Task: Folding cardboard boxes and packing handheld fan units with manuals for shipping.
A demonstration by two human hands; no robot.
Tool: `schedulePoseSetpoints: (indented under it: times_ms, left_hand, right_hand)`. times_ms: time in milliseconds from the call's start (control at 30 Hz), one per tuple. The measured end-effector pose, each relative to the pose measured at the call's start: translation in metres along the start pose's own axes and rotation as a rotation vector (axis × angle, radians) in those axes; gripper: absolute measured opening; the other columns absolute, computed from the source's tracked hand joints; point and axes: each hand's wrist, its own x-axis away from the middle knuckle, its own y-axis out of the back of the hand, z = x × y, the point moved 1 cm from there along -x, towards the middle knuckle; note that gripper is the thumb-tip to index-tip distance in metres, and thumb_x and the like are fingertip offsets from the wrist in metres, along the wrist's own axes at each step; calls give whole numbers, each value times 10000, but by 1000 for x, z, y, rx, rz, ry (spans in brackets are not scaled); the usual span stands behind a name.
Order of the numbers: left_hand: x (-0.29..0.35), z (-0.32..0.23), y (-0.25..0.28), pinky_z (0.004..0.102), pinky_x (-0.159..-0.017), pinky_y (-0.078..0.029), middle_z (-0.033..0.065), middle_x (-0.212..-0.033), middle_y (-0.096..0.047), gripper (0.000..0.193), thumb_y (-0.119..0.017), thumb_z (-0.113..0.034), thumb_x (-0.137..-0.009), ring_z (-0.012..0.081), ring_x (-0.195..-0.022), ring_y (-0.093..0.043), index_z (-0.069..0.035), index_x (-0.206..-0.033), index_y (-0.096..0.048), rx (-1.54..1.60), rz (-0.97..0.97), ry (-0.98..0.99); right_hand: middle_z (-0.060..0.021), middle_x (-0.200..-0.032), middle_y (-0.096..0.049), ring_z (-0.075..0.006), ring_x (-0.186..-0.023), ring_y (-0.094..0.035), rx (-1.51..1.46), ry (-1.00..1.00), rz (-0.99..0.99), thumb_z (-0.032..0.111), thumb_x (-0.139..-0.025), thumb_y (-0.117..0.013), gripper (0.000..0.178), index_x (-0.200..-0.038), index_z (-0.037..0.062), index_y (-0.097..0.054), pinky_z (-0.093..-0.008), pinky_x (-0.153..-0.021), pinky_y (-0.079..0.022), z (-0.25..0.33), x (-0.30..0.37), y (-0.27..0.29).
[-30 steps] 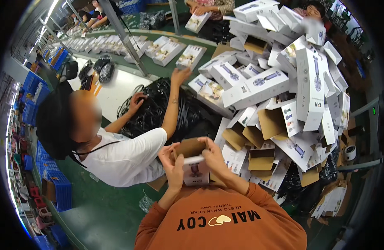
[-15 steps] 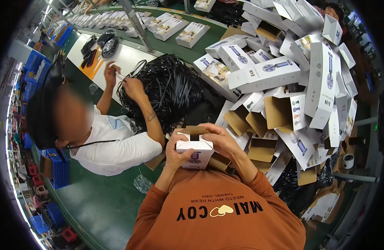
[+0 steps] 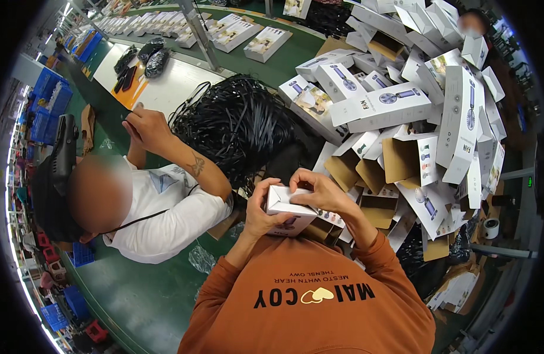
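Observation:
A small white carton box (image 3: 288,205) with a printed blue fan stands end-up in front of my chest. My left hand (image 3: 261,215) is wrapped round its left side, thumb across the near face. My right hand (image 3: 324,193) is at the box's upper end, its fingers bent and pressing on the folded flaps. The flaps lie mostly down, with a seam showing between them. What is inside the box is hidden.
A heap of white cartons (image 3: 396,100), several with open brown ends, rises to my right. Ahead lies a tangle of black straps (image 3: 236,127). A co-worker (image 3: 159,206) in a white shirt is close on my left. Boxes (image 3: 267,44) line the green bench beyond.
The brown inner flap that stood up is now folded in, and the box end is covered. The box moved slightly right. The co-worker's hands moved left, away from the straps.

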Motion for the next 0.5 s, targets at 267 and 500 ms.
schedulePoseSetpoints:
  times_ms: [267, 500]
  left_hand:
    - [5, 1, 0, 284, -837, -448, 88, -1026, -576, 764, -863, -271, -562, 176, -945, -570, -27, -1169, -469, -37, 27, -22]
    - [1, -72, 6, 279, -817, -454, 102, -1015, -586, 714, -865, -337, -563, 181, -917, -585, -16, -1080, -491, -109, -136, -157]
  right_hand:
    - [15, -863, -499, -63, -820, -482, -9, -2, 93, 97, -784, -671, 196, -894, 59, -514, -215, -730, -397, -9, -5, -4]
    - [-118, -1239, -510, -218, -1204, -449, 85, 257, -31, 185, -660, -785, 766, -1315, 51, -411, -332, -1003, -332, 49, 33, -17]
